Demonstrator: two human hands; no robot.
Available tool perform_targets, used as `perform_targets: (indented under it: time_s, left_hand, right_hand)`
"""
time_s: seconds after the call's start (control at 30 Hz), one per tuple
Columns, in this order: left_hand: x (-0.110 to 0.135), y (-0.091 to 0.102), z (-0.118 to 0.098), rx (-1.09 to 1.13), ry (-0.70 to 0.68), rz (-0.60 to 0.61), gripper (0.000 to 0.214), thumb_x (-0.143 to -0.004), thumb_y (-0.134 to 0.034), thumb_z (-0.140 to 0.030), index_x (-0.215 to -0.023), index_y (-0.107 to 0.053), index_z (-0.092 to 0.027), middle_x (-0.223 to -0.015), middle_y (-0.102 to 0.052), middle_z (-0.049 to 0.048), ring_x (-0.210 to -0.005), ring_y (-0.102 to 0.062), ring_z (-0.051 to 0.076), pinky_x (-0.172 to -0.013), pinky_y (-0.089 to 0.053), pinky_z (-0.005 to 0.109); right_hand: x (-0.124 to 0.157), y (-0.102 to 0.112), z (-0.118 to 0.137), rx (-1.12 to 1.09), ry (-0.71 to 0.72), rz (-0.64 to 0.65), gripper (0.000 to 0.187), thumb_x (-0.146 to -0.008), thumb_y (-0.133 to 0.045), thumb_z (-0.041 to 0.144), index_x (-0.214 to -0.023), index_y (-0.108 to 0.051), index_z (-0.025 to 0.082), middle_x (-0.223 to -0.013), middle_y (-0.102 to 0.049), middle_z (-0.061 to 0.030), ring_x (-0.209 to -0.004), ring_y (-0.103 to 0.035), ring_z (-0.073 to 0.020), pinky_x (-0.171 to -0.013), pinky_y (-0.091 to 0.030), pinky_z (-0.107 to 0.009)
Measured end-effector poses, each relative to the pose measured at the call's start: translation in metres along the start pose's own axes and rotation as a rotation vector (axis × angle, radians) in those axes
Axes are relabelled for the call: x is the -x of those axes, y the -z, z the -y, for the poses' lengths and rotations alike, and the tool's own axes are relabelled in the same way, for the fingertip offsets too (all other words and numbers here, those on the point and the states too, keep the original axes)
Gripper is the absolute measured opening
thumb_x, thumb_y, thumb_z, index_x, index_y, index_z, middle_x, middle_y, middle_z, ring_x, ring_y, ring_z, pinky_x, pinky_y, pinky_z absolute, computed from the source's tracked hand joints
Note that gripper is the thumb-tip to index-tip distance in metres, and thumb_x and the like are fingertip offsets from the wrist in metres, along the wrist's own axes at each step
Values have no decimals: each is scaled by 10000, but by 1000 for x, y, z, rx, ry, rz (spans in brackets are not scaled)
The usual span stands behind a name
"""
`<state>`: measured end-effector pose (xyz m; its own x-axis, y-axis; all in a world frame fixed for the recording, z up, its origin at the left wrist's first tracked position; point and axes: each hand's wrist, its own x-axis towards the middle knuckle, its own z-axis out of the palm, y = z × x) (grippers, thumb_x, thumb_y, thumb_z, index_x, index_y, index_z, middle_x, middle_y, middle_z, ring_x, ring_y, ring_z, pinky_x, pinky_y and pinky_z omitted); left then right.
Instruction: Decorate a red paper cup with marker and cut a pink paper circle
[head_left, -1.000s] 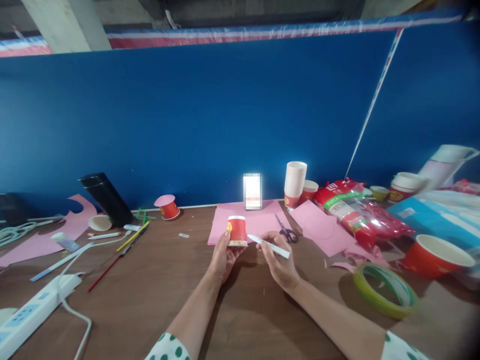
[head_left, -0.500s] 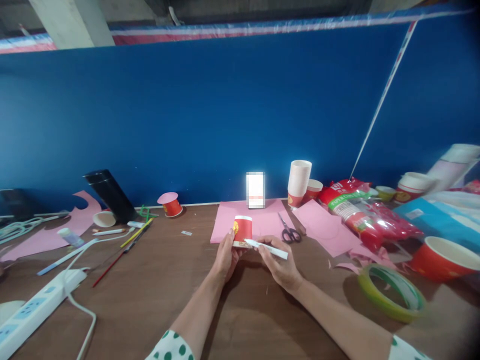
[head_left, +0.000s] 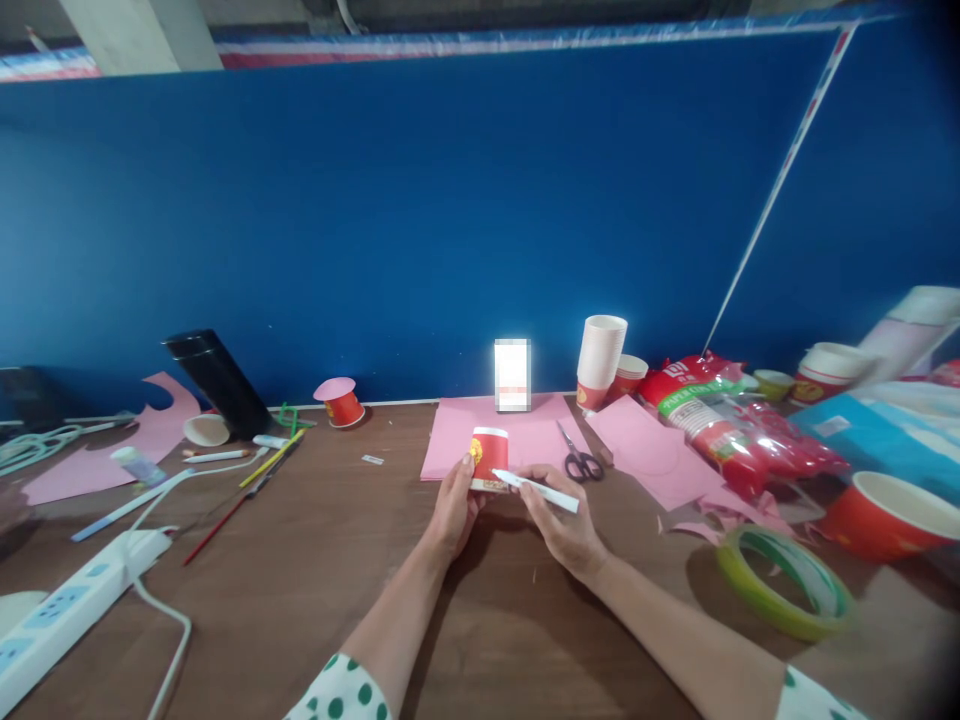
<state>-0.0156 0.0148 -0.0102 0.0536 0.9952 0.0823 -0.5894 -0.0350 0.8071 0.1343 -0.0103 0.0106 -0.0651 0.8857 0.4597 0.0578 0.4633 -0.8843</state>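
My left hand [head_left: 453,505] grips a red paper cup [head_left: 492,452] with a yellow print and white edges, held above the brown table. Between the fingers of my right hand [head_left: 559,520] is a white marker [head_left: 547,493], its tip at the lower right of the cup's side. Whether the tip touches the cup I cannot tell. Behind the cup lie pink paper sheets [head_left: 457,425], with dark-handled scissors [head_left: 582,463] at their right edge. A bright pixelated upright rectangle [head_left: 513,375] stands on the sheets.
A stack of paper cups [head_left: 600,360] and a red cup bag [head_left: 694,400] stand back right. Green-yellow tape [head_left: 784,580] lies by my right forearm. At left are a power strip [head_left: 82,605], brushes [head_left: 240,510], a black bottle [head_left: 217,385] and a pink-topped red cup [head_left: 344,408].
The marker tip has shifted slightly up and right along with the cup. Both hands keep their hold. The whole view has moved a little.
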Motion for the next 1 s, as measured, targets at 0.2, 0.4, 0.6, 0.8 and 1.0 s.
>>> perform_targets:
  time_s: [0.2, 0.4, 0.6, 0.8, 1.0]
  left_hand:
    - [2, -2, -3, -23, 2, 25, 339, -812, -579, -441, -917, -635, -124, -860, -680, 100, -843, -635, 219, -776, -483, 334]
    - [1, -2, -2, -14, 0, 13, 340, -780, -614, -447, -893, -639, -128, -856, -681, 98, -852, -637, 227, -781, -487, 339]
    - [1, -3, -2, -27, 6, 27, 337, -827, -562, -432, -949, -638, -128, -886, -683, 102, -902, -631, 229, -792, -487, 335]
    - [2, -4, -2, -17, 12, 8, 330, -813, -582, -433, -935, -631, -130, -870, -687, 89, -904, -634, 224, -815, -476, 332]
    - [1, -4, -3, -13, 9, 11, 321, -785, -612, -437, -900, -634, -138, -874, -685, 90, -875, -636, 219, -789, -486, 326]
  right_hand:
    - [-1, 0, 1, 5, 16, -6, 141, -849, -570, 300, -882, -636, 180, -774, -660, -38, -622, -568, -146, -576, -464, -244]
    - [1, -1, 0, -20, -12, 27, 149, -854, -559, 305, -866, -627, 173, -730, -633, -27, -590, -549, -134, -552, -453, -232]
    - [0, 0, -2, 6, 23, -14, 149, -853, -558, 295, -887, -632, 171, -780, -659, -40, -661, -591, -148, -608, -477, -238]
    - [1, 0, -3, 17, 9, -4, 146, -859, -551, 297, -883, -623, 172, -755, -643, -35, -604, -563, -133, -532, -448, -220]
    - [1, -1, -1, -32, -18, 23, 154, -862, -544, 306, -844, -610, 169, -697, -603, -14, -549, -515, -111, -509, -428, -210]
